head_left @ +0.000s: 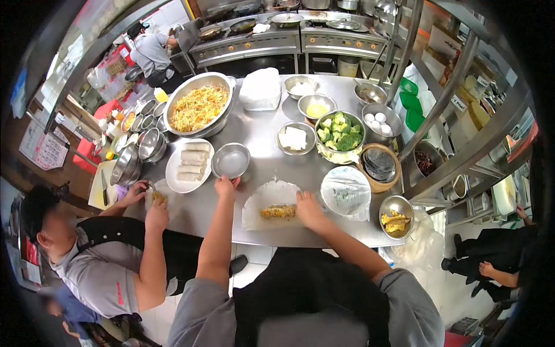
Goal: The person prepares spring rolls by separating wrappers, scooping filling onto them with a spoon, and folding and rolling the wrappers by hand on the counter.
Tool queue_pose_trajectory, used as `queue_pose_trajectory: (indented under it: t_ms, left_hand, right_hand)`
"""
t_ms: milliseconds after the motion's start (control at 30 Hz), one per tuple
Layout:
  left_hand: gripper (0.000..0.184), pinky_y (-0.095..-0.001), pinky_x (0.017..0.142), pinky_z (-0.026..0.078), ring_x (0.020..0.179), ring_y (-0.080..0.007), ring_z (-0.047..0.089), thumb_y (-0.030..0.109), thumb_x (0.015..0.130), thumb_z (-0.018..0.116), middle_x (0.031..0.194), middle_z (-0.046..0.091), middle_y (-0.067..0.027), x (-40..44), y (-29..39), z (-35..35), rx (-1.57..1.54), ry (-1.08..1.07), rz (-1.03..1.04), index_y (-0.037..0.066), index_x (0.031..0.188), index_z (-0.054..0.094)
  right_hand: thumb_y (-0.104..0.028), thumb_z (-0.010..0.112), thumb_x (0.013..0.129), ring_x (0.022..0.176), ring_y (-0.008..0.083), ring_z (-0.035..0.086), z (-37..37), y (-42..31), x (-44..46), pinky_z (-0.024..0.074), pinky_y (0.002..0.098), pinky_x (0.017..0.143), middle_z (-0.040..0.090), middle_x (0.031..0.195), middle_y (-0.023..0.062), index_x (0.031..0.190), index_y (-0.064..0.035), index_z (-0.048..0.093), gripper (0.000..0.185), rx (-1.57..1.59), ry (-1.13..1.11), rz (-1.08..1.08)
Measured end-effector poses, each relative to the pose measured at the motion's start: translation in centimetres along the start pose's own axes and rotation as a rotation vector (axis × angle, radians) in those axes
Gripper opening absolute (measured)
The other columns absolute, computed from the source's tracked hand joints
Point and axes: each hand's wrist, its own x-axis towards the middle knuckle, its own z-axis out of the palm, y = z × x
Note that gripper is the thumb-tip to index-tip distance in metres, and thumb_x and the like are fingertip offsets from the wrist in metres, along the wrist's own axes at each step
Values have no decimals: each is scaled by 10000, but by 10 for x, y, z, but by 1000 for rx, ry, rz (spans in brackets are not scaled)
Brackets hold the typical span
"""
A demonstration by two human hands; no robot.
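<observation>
A thin white wrapper (254, 202) lies flat on the steel table with a strip of shredded filling (278, 211) across its lower middle. My right hand (310, 209) is at the right end of the filling, its fingers bent down on the wrapper; whether they pinch anything is hidden. To the upper left, my left hand (226, 184) touches the near rim of a small metal bowl (230, 161), its fingers closed at that rim. Left of the bowl, several finished rolls (193, 161) lie on a white oval plate (171, 173).
A co-worker (92, 248) at my left works on another wrapper. Farther back stand a large bowl of shredded filling (199, 109), a broccoli bowl (340, 132) and an egg bowl (380, 122). A plastic-covered plate (346, 192) lies right of my right hand, beside metal posts (442, 104).
</observation>
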Motion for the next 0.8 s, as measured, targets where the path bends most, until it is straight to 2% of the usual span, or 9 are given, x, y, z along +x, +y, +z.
queue_pose_trajectory:
  t_ms: [233,300,367,433,467,500,600,700,800]
  left_hand:
    - [271,-436,704,639,846,-336,681,154,1048,423,1058,617,-228,58,0,24,-117,-52,-94,-31,1245,412]
    - [417,-373,683,610,841,-301,677,292,1039,515,1058,627,-203,64,-5,18,-126,-165,-128,-6,1304,393]
    - [537,-349,656,575,827,-280,676,363,1008,583,1080,639,-181,39,3,16,15,-72,-182,7,1358,384]
    - [568,-356,693,556,867,-269,672,369,980,636,1093,647,-159,9,-2,0,402,-134,78,7,1366,432]
    - [504,-360,727,552,890,-258,669,335,968,654,1102,651,-159,-9,-10,-10,537,-158,259,2,1312,498]
    - [441,-363,761,548,912,-247,667,301,957,672,1111,655,-160,-27,-17,-22,675,-177,440,-3,1259,565]
    - [319,-369,801,537,934,-256,663,228,917,701,1137,662,-161,-79,-20,-38,951,-317,543,14,1149,658]
    - [291,-367,803,532,923,-247,670,196,908,698,1047,689,-112,-95,-31,-39,1125,-411,734,45,1155,671]
    - [299,-406,867,513,997,-293,646,180,885,709,1094,667,-134,-113,-30,-34,1168,-398,779,76,1163,676]
  right_hand:
    - [-12,563,849,1057,422,567,9,7,-7,504,467,912,516,1176,269,1313,127,477,492,47,148,74]
    - [-61,533,906,1043,387,585,13,13,-6,523,440,886,517,1206,246,1321,102,483,449,35,165,79]
    - [-59,534,899,1051,384,583,15,14,-6,510,458,895,561,1137,206,1281,73,517,405,130,153,109]
    - [-42,546,865,1053,386,578,-11,-1,-6,494,469,897,573,1083,198,1257,71,541,409,324,94,218]
    - [-97,536,866,1088,328,569,-28,1,-13,477,431,911,602,1041,137,1098,-1,620,264,-152,268,-173]
    - [-99,544,850,1108,307,558,-45,0,-10,459,419,932,607,1047,126,1040,-17,648,232,-216,263,-154]
    - [-151,600,828,1156,273,536,-66,32,33,403,432,997,633,1086,104,982,-53,739,229,-415,214,-99]
    - [-210,643,833,1158,262,527,-82,46,46,338,481,1047,653,1153,93,987,-89,771,234,-494,-52,87]
    - [-334,720,808,1199,260,510,-95,42,37,300,509,1079,649,1229,92,1043,-114,773,326,-493,-197,62]
